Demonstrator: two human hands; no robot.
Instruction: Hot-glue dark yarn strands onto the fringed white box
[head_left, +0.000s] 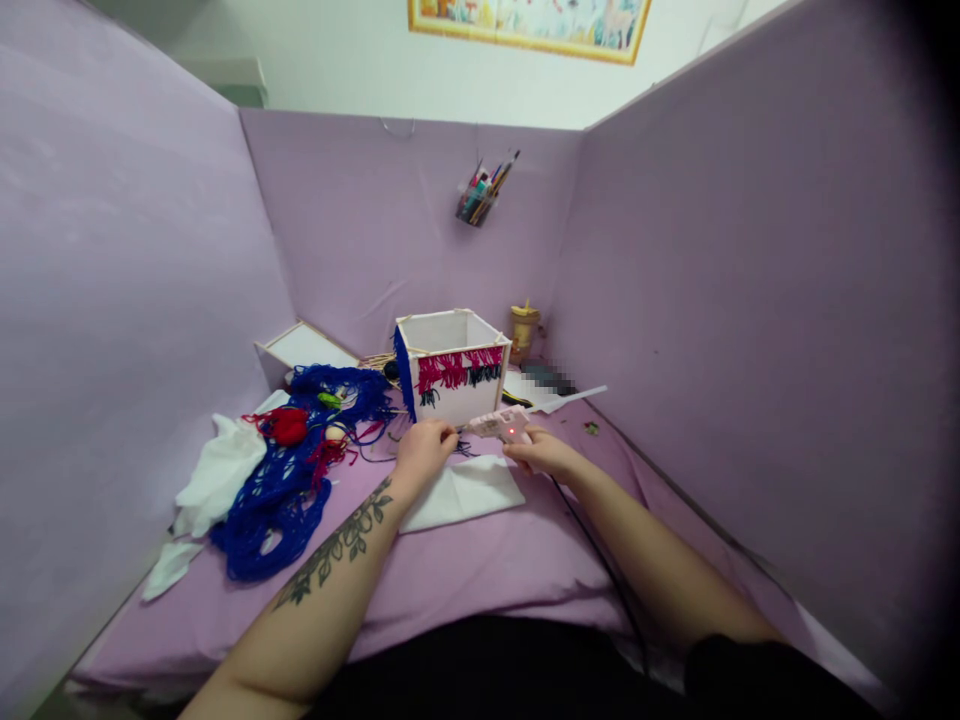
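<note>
My right hand [546, 455] is wrapped round the handle of a pale pink glue gun [501, 424], whose small red light is lit. Its nozzle points left, close to the fingertips of my left hand [427, 446]. Those fingers are pinched together; what they hold is too small to make out. Short dark yarn strands [464, 447] lie right beside them. Just behind stands an open white box [466, 403] with light wooden edges. Red and dark yarn fringe [450, 371] covers the upper front, and blue yarn [404, 372] hangs on its left side.
Tangled blue yarn [274, 515] and a red yarn ball [289, 427] lie left, beside white cloth [221, 470]. A folded white cloth [469, 497] is in front. A black cord [600, 545] trails from the glue gun. Purple walls [712, 250] surround the table.
</note>
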